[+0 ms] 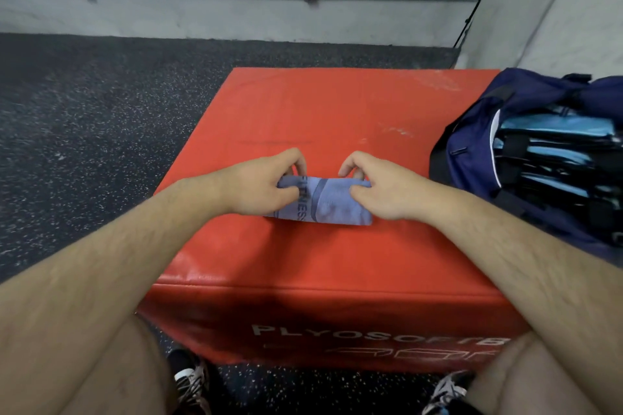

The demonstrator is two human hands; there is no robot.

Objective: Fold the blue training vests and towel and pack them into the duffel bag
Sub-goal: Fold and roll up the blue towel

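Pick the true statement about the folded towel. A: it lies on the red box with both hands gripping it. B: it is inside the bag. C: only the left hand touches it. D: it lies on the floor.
A: the towel lies on the red box, the left hand and right hand each pinching it.

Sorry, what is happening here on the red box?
A person is folding a light-blue towel on the red box. The left hand and the right hand grip it, one at each end; it is already a compact rectangle. The navy duffel bag lies open at the right, with shiny blue vests inside.
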